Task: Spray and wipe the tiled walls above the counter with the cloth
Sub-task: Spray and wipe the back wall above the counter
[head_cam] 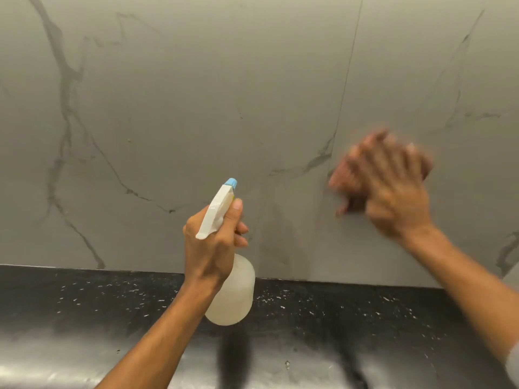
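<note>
Person wiping grey marble-look tiled wall (pixel 196 94) above black speckled worktop (pixel 84 299).

Right hand (pixel 393 186), motion-blurred, fingers spread flat, presses reddish-brown cloth (pixel 346 181) on wall just right of a vertical tile joint. Left hand (pixel 213 242) wrapped around neck of translucent spray bottle (pixel 233 293), index finger by trigger, white head with blue nozzle (pixel 231 183) pointing at wall, bottle held above worktop.

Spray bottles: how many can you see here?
1. The spray bottle is held by the left hand above the black counter, nozzle towards the tiled wall. Others may lie outside the view.
</note>
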{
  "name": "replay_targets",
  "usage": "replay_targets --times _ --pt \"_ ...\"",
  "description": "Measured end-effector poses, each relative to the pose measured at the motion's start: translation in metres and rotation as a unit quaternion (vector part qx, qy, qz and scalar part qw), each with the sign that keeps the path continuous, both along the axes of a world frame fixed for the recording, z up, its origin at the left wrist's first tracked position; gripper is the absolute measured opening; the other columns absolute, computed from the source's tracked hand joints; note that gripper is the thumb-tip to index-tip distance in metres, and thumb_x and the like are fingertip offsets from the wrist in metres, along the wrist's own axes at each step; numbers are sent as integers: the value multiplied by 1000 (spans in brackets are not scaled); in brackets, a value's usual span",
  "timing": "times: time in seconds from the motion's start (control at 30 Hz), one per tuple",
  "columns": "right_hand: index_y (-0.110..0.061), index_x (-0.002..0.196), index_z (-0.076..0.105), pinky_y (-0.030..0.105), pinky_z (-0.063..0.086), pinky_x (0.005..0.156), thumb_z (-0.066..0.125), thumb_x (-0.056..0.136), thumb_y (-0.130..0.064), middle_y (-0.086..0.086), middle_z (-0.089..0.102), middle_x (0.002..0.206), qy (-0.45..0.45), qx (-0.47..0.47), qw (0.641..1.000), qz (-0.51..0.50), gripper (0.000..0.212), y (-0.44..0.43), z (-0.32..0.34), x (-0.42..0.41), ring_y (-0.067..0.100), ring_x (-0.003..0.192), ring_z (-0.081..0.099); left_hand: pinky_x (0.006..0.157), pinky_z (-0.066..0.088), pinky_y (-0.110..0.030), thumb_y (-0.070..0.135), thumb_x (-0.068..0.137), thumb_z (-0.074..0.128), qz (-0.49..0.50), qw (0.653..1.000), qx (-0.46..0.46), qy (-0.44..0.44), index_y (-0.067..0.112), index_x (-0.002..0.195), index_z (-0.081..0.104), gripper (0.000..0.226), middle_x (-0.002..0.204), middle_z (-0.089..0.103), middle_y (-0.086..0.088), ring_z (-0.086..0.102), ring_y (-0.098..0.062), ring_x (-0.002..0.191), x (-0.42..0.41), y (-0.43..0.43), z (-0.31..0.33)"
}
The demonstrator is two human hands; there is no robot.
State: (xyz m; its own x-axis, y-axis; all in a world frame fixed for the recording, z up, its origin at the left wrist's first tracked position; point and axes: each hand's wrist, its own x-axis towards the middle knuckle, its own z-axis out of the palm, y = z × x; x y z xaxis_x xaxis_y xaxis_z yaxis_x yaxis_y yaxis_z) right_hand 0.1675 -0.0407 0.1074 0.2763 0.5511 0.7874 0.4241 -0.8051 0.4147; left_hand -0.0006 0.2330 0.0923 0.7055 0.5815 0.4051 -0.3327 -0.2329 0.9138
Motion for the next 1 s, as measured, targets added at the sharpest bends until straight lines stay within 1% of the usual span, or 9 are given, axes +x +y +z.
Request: replay_targets --times 0.1,0.2,0.3,0.4,0.57,0.73,0.8,0.87,1.0 --pt "-14 157 25 59 10 121 46 91 -13 15 23 163 -33 213 976 1 70 40 118 10 42 149 18 74 57 -46 44 85 62 18 1000 -7 -7 11 75 72 36 64 73 -4 73 -20 69 1 11 21" --pt "-14 158 25 59 10 121 41 101 -21 14 21 163 -45 272 961 14 59 82 177 9 39 151 15 71 53 -33 45 85 62 33 999 -23 -20 11 74 70 36 65 70 1 70 -9 67 10 22 46" --pt "-10 156 28 61 9 121 42 100 -18 16 24 162 -66 297 952 14 59 112 176 4 42 150 17 65 49 -25 37 92 64 39 999 -5 -33 7 70 66 38 59 63 1 64 -11 61 21 34 69" --pt "-8 154 33 61 13 120 51 94 -17 16 31 159 -95 287 953 22 63 129 161 2 44 147 24 49 38 -17 36 92 62 68 995 43 -52 -11 68 54 53 55 54 -12 50 -13 48 30 41 89" --pt "-10 153 36 60 14 119 57 90 -15 15 34 158 -105 249 962 46 66 145 143 -1 44 146 27 67 52 -32 44 88 62 54 995 53 -70 -3 76 64 49 59 62 -3 61 -11 56 39 45 104" --pt "-12 154 36 58 11 121 59 87 -16 12 32 160 -98 232 966 51 70 160 133 -7 42 147 25 54 44 -26 47 84 58 78 991 103 -39 -7 63 56 58 50 59 -11 52 -12 45 32 47 108" --pt "-13 155 34 58 11 121 59 86 -15 11 31 160 -90 217 970 62 73 168 126 -9 41 148 24 65 52 -33 45 87 61 47 993 108 -30 0 66 63 50 57 65 -10 65 -16 55 29 47 110" --pt "-14 155 32 59 12 121 60 84 -15 10 30 161 -87 196 974 69 76 175 119 -10 40 149 23 72 55 -44 43 88 63 22 994 102 -32 7 66 66 42 58 66 -2 69 -31 66 28 50 115" --pt "-14 155 33 55 6 123 60 80 -14 8 29 161 -80 185 977 74 80 184 104 -11 37 150 20 62 51 -46 46 84 60 42 993 105 -33 4 57 57 50 49 58 -6 59 -27 51 29 62 121"
